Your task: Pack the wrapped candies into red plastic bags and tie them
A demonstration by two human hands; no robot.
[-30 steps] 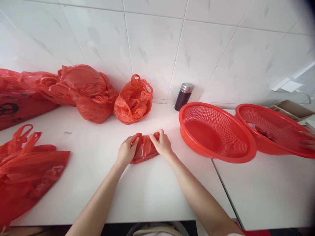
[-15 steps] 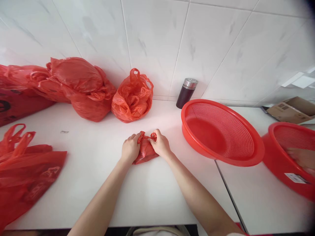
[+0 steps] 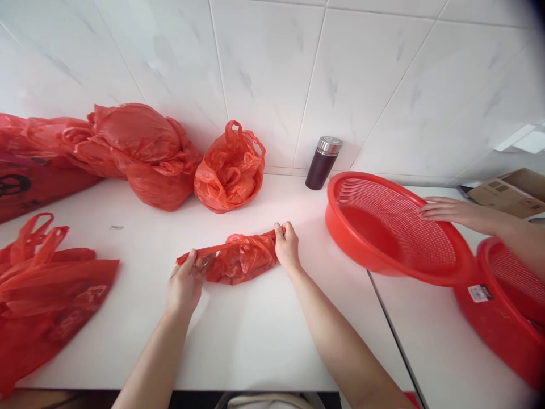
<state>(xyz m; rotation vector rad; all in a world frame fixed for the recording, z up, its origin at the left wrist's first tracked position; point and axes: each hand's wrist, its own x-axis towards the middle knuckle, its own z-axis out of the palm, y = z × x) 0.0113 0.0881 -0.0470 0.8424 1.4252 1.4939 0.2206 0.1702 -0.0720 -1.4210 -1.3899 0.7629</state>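
A small red plastic bag (image 3: 244, 262) is stretched sideways between my two hands, just over the white table (image 3: 264, 341). My left hand (image 3: 186, 284) grips one twisted end of it, with the fingers closed. At the other end my right hand (image 3: 288, 247) pinches the plastic between thumb and fingers. The middle of the bag bulges and crumples; its contents cannot be made out. Behind it, by the tiled wall, stands an open red plastic bag (image 3: 230, 170) with loop handles and crumpled plastic inside.
Full red bags (image 3: 140, 147) line the wall at left; another red bag (image 3: 51, 307) lies nearer. A dark thermos (image 3: 321, 165) stands behind a red perforated basket (image 3: 430, 278). A co-worker's hand (image 3: 460, 213) reaches over its rim. At right are a second red basket (image 3: 485, 324) and a cardboard box (image 3: 506, 193).
My hands have moved apart, mostly the left one leftward, pulling the bag's ends out straight. The co-worker's hand has come up over the nearer basket, which has shifted right.
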